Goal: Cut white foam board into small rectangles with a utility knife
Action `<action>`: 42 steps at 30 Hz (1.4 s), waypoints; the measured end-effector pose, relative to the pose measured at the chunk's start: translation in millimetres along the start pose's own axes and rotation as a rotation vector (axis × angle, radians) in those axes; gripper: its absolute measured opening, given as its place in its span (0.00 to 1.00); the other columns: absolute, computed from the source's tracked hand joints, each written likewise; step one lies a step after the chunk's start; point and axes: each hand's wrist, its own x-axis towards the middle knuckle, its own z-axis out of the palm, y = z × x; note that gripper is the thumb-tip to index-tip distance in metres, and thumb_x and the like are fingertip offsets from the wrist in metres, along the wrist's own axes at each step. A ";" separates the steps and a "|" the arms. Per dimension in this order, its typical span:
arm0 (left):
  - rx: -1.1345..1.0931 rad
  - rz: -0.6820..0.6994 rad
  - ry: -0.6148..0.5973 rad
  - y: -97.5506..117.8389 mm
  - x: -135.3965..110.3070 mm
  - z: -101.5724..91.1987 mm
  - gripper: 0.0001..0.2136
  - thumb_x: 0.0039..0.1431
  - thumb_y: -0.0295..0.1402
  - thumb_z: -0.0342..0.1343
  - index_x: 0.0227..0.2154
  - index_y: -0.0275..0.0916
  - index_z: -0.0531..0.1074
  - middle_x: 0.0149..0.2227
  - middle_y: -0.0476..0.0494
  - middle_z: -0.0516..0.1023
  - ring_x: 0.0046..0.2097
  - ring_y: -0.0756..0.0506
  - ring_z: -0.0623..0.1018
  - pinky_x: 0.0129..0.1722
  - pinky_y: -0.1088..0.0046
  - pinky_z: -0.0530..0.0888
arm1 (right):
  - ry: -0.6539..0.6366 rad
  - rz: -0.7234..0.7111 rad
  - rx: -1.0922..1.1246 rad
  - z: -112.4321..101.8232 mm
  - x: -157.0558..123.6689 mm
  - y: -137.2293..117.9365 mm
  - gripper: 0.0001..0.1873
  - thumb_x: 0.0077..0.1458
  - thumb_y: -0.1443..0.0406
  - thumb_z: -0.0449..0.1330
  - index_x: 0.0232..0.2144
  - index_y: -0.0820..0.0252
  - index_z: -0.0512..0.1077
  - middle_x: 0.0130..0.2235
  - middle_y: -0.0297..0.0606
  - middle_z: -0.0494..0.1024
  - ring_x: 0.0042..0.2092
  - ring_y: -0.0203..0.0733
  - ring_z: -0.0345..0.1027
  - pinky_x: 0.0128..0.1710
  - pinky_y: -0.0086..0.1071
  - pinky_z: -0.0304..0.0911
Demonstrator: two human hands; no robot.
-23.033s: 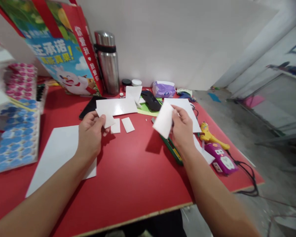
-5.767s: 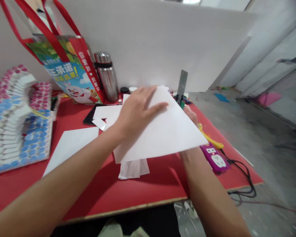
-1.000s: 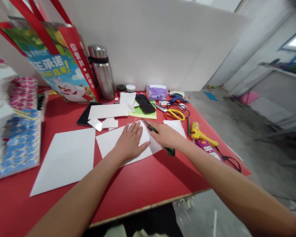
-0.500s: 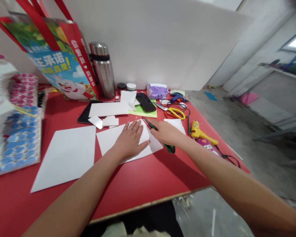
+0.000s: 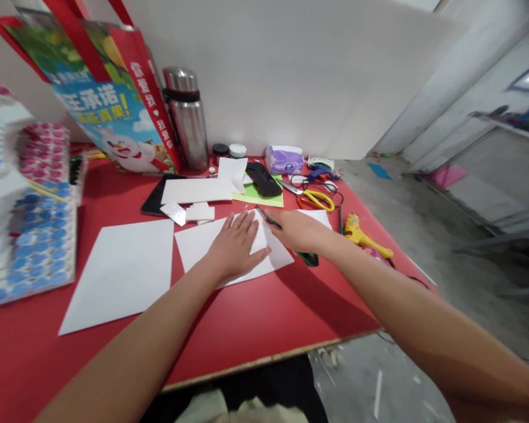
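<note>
Sheet (image 5: 201, 241) under left hand (image 5: 233, 247), bottle (image 5: 189, 126) beside bag (image 5: 110, 108)

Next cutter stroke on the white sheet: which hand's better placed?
Right, I'd say: the right hand grips the cutter, its blade near the far edge of the white sheet. The left hand lies spread on that sheet, seemingly steadying it.

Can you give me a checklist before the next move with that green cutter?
1. Left hand resting flat on the white sheet beneath it: ok.
2. Right hand gripping the green cutter: ok.
3. Left fingertips well away from the blade: not ok, they look close.
4. Scissors off that sheet: ok.
5. Yellow glue gun apart from that sheet: ok.
6. Blade through the sheet's full thickness: cannot tell.
</note>
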 end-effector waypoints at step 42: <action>-0.024 -0.014 -0.017 1.3 0.8 0.1 0.38 0.70 0.55 0.39 0.70 0.27 0.55 0.75 0.28 0.50 0.75 0.33 0.52 0.73 0.47 0.48 | -0.118 -0.031 -0.115 -15.5 -8.5 -8.2 0.20 0.68 0.66 0.48 0.58 0.62 0.70 0.50 0.52 0.82 0.47 0.53 0.77 0.38 0.36 0.64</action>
